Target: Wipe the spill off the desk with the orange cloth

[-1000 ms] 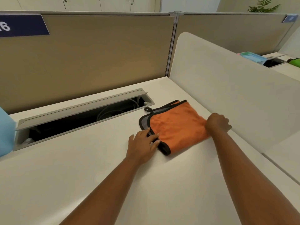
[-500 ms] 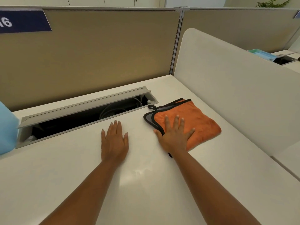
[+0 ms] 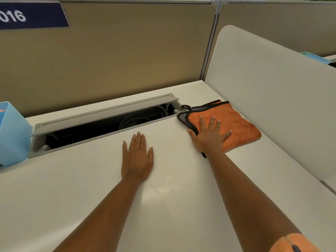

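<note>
Camera nearer; sign (image 3: 31,15) "016"

blue sign (image 3: 32,15) cut by left edge – only "016" legible, blue container (image 3: 12,133) cropped at left, orange cloth (image 3: 236,124) partly under right hand (image 3: 209,137)

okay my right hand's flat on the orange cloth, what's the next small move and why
Probably slide the orange cloth toward you under the right hand, onto the faint wet sheen beside the left hand; it's folded, pressed flat, away from that patch.
</note>
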The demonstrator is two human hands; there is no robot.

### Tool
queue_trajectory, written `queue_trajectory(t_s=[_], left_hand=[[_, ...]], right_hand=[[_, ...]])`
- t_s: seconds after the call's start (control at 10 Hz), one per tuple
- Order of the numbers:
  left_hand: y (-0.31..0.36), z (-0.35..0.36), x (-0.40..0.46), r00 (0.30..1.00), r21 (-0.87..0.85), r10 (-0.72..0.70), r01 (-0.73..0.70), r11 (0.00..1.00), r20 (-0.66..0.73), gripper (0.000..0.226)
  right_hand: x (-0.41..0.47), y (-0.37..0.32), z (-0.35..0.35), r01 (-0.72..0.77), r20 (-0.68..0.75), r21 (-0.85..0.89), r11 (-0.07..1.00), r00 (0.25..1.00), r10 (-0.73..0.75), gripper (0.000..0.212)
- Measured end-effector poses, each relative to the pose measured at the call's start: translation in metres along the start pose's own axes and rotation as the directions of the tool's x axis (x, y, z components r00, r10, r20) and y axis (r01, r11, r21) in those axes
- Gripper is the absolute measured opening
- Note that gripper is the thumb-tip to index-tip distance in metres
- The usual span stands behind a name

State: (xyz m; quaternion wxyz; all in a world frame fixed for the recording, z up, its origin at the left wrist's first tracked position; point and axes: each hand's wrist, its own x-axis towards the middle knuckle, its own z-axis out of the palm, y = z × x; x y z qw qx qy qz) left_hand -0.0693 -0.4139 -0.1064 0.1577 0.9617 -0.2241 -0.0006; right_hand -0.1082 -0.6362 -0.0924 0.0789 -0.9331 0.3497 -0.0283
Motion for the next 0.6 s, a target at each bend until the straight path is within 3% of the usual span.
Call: queue_trajectory(t_s=[0.2,0.3,0.6], left_hand=[[0.002,0.0,-0.001,1.0,-0.013,-0.002,0.002,1.0,-0.002,0.055],[0.003,-0.001,-0.002,1.0,-0.024,-0.005,0.004,1.0,-0.027,0.053],[0.002,-0.034,0.004,0.989,-0.119,-0.026,0.044,0.992,0.146,0.052]], right_hand=[[0.001,0.002,-0.001,0.019,0.043,0.015,1.0,0.999,-0.019,0.085],[0.002,0.003,-0.004,0.032,0.083,0.032,0.999,0.996,-0.035,0.081],[-0.006,0.008,-0.033,0.049,0.229,0.116,0.992,0.971,-0.075,0.079]])
